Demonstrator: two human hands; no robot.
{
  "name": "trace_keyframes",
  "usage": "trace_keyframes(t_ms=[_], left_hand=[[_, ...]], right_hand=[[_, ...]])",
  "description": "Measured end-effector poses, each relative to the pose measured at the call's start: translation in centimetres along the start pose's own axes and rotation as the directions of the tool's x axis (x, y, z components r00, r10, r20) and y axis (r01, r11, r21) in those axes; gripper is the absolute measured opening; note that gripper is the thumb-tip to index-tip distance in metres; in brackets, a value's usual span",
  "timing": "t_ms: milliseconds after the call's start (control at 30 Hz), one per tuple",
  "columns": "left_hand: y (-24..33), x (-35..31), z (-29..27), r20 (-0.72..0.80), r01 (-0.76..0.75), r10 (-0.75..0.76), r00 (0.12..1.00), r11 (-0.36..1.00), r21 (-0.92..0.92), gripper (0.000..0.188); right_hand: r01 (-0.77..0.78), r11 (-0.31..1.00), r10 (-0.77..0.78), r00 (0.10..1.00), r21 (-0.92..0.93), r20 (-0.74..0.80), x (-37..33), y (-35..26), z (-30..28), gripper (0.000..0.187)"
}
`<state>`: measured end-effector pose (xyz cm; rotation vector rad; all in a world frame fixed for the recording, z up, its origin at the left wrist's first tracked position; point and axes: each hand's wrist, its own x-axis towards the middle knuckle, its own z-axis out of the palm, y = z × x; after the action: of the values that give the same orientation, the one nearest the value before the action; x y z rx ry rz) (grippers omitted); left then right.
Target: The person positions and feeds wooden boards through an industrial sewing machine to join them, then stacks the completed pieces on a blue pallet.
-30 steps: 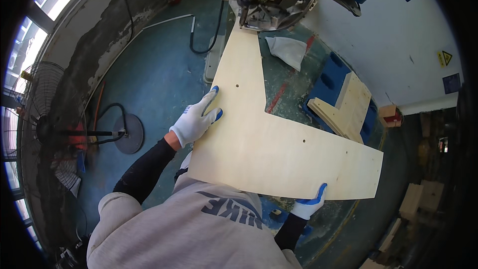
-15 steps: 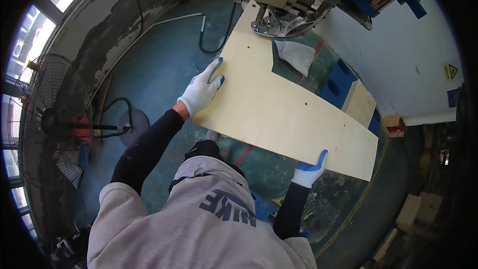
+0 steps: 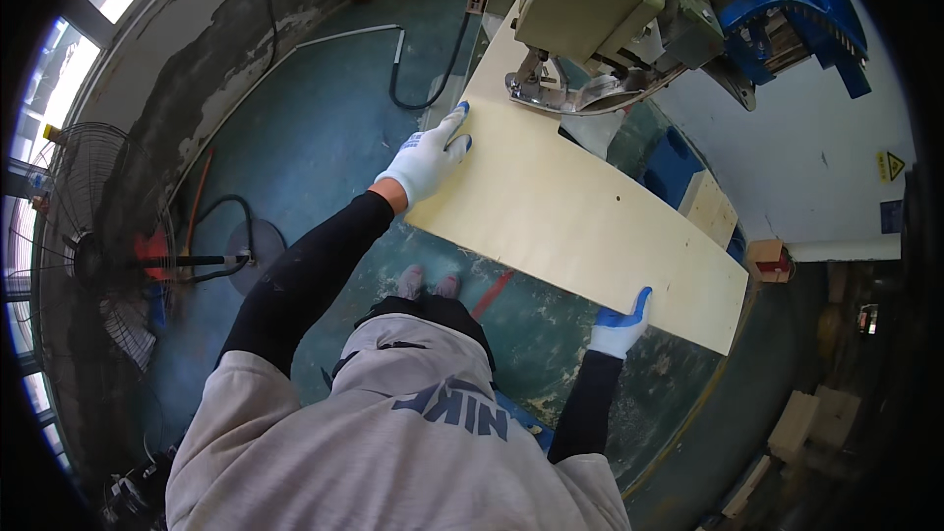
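Plainly, the right hand (image 3: 619, 327) grips a pale board (image 3: 560, 206) mid-frame; left hand (image 3: 426, 161) touches it, grip unclear.
Dark sweatshirt lettering (image 3: 450, 411) shows lower centre, a warning label (image 3: 893, 166) far right.

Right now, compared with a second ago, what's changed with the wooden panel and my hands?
The wooden panel has moved forward, further under the machine head, and swung clockwise as you see it. Your left hand and right hand went forward too. Neither has let go: left at the panel's left edge, right at its near edge. The fan stands as before.
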<state>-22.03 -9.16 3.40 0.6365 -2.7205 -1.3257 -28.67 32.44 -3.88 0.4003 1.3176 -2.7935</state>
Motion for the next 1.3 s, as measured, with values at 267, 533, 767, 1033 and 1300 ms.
trace_keyframes(t_ms=[267,533,767,1033,1300], left_hand=[[-2.9,-1.2,2.0,-0.103,-0.101,0.099,0.990,0.995,-0.016,0.053],[-1.7,-6.2,2.4,-0.062,-0.005,-0.002,0.998,0.995,-0.103,0.051],[-1.1,-5.5,3.2,-0.146,-0.046,0.003,0.989,0.956,-0.290,0.049],[0.1,-6.2,1.8,-0.123,0.062,-0.115,0.986,0.927,-0.370,0.050],[-8.4,-13.9,-5.1,-0.341,-0.001,-0.157,0.927,0.907,-0.421,0.047]], right_hand=[[-0.060,0.997,0.057,0.997,-0.049,-0.052,-0.7,-0.4,-0.2,0.043],[-0.078,0.997,0.078,0.997,0.000,-0.020,-2.0,-1.1,0.6,0.051],[-0.049,0.998,0.047,0.997,-0.038,-0.054,-1.2,-1.0,-0.3,0.043],[-0.100,0.995,0.100,0.995,-0.008,-0.028,-0.8,-0.4,0.1,0.048],[-0.278,0.959,0.280,0.959,-0.055,0.048,-5.2,6.4,5.1,0.049]])
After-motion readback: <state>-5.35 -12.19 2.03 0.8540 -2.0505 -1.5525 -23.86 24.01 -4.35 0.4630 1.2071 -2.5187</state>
